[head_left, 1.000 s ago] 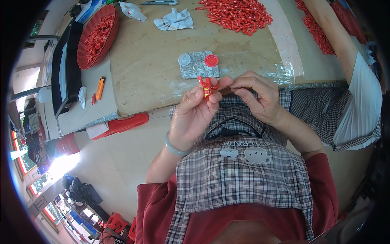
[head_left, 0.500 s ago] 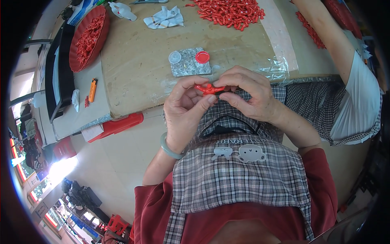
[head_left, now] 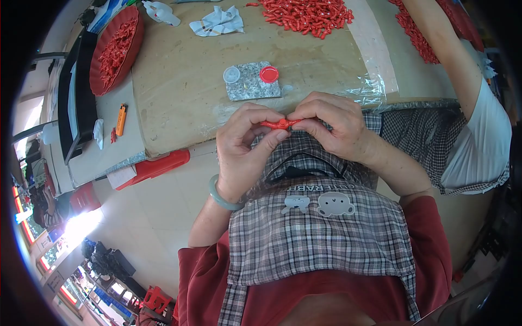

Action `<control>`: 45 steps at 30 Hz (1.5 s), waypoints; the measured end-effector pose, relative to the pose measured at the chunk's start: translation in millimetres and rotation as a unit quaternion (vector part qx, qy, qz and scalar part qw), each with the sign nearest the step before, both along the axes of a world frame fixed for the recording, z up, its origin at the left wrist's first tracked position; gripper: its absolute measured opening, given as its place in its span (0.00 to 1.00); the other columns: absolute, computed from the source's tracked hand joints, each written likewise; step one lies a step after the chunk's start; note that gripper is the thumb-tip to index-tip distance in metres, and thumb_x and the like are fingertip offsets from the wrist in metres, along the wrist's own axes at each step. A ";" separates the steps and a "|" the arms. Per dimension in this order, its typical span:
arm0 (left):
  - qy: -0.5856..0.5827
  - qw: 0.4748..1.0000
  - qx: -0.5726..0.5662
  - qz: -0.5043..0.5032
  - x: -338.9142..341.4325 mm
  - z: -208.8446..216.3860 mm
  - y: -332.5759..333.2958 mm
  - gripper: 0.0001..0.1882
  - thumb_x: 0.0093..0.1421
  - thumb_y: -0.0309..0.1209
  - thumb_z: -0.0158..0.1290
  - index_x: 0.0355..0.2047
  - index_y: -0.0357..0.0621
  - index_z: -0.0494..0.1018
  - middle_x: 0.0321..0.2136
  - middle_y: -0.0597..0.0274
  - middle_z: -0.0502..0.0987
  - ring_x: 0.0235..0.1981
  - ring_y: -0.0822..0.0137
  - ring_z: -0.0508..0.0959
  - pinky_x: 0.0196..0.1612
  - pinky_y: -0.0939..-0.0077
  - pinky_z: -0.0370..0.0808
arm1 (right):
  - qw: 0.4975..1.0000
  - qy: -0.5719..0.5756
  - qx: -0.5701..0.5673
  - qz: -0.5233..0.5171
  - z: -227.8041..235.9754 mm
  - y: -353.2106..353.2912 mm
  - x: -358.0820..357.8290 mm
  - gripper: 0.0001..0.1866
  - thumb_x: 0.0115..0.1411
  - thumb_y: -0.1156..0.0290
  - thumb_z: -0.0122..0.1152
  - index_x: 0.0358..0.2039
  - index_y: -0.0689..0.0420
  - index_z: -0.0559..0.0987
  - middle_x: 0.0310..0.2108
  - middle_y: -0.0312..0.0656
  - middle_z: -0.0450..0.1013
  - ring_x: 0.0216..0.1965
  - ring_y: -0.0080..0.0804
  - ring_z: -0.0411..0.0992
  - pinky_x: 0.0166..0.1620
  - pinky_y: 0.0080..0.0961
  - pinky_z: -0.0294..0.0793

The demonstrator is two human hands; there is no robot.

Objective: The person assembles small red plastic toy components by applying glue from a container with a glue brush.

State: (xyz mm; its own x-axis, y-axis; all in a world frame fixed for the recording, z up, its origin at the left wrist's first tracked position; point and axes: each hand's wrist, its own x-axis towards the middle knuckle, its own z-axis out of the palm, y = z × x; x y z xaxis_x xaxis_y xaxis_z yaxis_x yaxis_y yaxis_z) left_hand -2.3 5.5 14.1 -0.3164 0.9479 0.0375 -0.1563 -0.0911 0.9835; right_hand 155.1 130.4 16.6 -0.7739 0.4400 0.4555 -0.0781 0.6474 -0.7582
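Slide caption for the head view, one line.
Left hand and right hand pinch a small red figure near a speckled grey slab.

A small red figure (head_left: 282, 124) lies crosswise, pinched at both ends, its middle bulging slightly.

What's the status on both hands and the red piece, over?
Left hand and right hand both on it. Small red piece pinched between fingertips. Speckled slab beyond, not in the way.

Fisheye head cam, downward, nr L hand (head_left: 242, 133) & R hand (head_left: 341, 125)
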 end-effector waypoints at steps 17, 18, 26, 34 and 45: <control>0.035 0.999 -0.001 -0.022 -0.8 5.0 -4.5 0.13 0.51 0.12 0.60 0.37 0.33 0.77 0.35 0.57 0.78 0.36 0.67 0.79 0.40 0.75 0.80 | 0.982 0.109 0.155 0.025 -13.2 2.9 1.1 0.11 0.50 0.75 0.69 0.34 0.63 0.78 0.27 0.41 0.74 0.27 0.37 0.75 0.29 0.30 0.75; 0.037 0.999 0.007 -0.023 -2.0 4.5 -4.4 0.13 0.51 0.12 0.60 0.37 0.33 0.77 0.35 0.57 0.78 0.36 0.67 0.79 0.40 0.75 0.80 | 0.980 0.110 0.163 0.024 -13.0 1.2 1.2 0.11 0.50 0.75 0.69 0.34 0.63 0.78 0.27 0.41 0.74 0.27 0.37 0.75 0.29 0.30 0.75; 0.318 0.944 0.087 0.001 -3.1 15.1 -0.8 0.12 0.48 0.17 0.64 0.34 0.38 0.78 0.32 0.56 0.80 0.32 0.62 0.80 0.35 0.74 0.77 | 0.997 0.074 -0.026 -0.011 -19.0 -14.5 5.9 0.10 0.51 0.76 0.69 0.34 0.61 0.79 0.27 0.42 0.75 0.28 0.38 0.76 0.30 0.29 0.75; 0.249 0.967 0.061 -0.007 -3.2 8.3 -0.7 0.12 0.47 0.17 0.64 0.34 0.37 0.78 0.31 0.55 0.80 0.32 0.62 0.80 0.35 0.74 0.77 | 0.986 0.125 0.107 0.013 -20.4 -2.0 1.7 0.11 0.50 0.77 0.70 0.33 0.64 0.79 0.26 0.45 0.76 0.25 0.38 0.76 0.27 0.27 0.75; 0.300 0.947 0.114 0.001 -4.6 6.1 1.8 0.12 0.47 0.15 0.63 0.34 0.36 0.78 0.32 0.55 0.79 0.32 0.63 0.80 0.34 0.74 0.78 | 0.996 0.090 0.019 -0.003 -19.6 -9.6 2.5 0.08 0.51 0.78 0.69 0.32 0.63 0.79 0.27 0.45 0.76 0.26 0.37 0.77 0.29 0.26 0.75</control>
State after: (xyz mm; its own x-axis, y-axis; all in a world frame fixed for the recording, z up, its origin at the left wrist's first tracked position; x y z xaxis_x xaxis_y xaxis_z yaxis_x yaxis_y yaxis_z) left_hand -6.9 7.4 20.2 -0.1740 0.8928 0.4154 0.4257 -0.3122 0.8493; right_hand 157.6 120.9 -3.0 -0.6764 0.4239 0.6023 -0.2064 0.6759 -0.7075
